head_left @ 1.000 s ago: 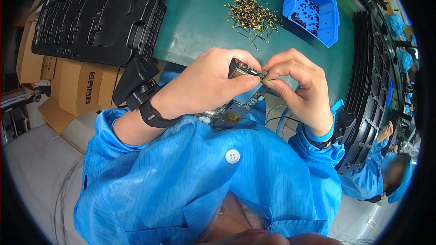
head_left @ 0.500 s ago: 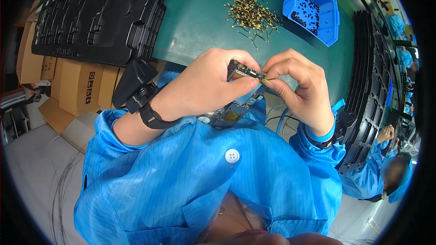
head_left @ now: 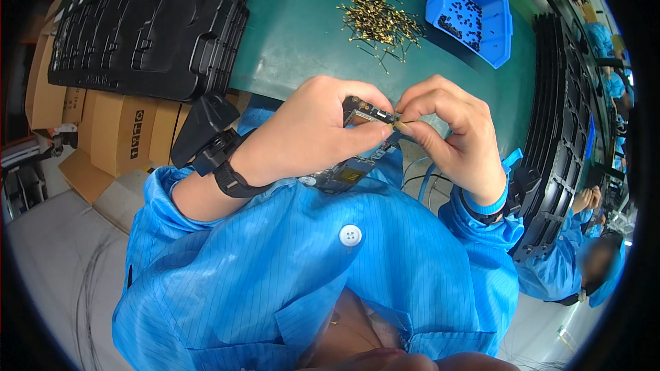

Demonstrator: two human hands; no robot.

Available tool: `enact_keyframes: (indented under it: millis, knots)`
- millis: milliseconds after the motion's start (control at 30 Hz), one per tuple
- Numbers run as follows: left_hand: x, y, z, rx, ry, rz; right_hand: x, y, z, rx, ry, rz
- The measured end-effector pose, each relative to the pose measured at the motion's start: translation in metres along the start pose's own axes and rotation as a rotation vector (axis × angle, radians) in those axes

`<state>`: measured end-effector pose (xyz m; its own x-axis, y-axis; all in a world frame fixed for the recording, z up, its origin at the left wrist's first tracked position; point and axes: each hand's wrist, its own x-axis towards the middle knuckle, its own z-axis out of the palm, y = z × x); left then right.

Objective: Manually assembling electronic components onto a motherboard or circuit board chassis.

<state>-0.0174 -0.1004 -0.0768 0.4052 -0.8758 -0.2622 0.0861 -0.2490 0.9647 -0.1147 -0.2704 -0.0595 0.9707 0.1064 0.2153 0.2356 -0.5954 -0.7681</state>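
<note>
My left hand (head_left: 313,127) is closed round a dark circuit board (head_left: 359,108), its thumb lying along the board's edge. Below the hand, the board's lower part shows a gold-coloured patch. At the board's right corner, the thumb and forefinger of my right hand (head_left: 450,127) are pinched together, touching or almost touching the left fingertips. A tiny yellowish bit shows between the fingertips; what the right hand grips is too small to name. Beyond both hands, a loose pile of small gold-coloured parts with thin black leads (head_left: 381,24) lies on the green table mat (head_left: 295,41).
A blue bin (head_left: 498,48) holding small black pieces stands far right. Stacked black trays (head_left: 165,27) fill the far left, with more black trays (head_left: 553,117) along the right. Cardboard boxes (head_left: 120,134) sit at left. A co-worker in blue (head_left: 553,268) is at right.
The board has tilted slightly between my fingers, and a blue area on it that showed beside my left thumb is now mostly hidden. Both hands stay almost in place.
</note>
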Motion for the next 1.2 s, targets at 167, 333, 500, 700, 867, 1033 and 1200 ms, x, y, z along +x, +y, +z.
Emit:
enact_keyframes:
  millis: [167,333,500,700,867,1033,1200]
  knots:
    - [0.0000,-0.0018,0.0000,-0.001,0.005,0.009,-0.0007,0.0000,0.0003,-0.001,0.011,-0.003]
    - [-0.0003,-0.0011,0.0000,-0.013,-0.007,0.003,-0.0012,0.0002,0.0005,0.006,0.020,-0.007]
    - [-0.0007,0.0001,-0.0013,0.015,-0.009,-0.004,-0.0003,-0.0004,0.0002,0.006,0.017,-0.006]
    - [-0.0017,0.0013,-0.0010,-0.005,0.015,0.031,0.0006,-0.0010,0.0003,0.003,0.022,0.001]
    - [-0.0026,0.0005,0.0002,0.024,0.037,0.052,0.0007,-0.0011,0.0005,0.006,0.028,-0.007]
    - [-0.0053,-0.0001,0.0019,0.031,0.053,0.097,0.0006,-0.0023,0.0004,0.017,0.029,-0.034]
    - [-0.0067,-0.0025,0.0043,0.071,0.110,0.241,-0.0028,-0.0050,0.0010,0.078,0.055,0.079]
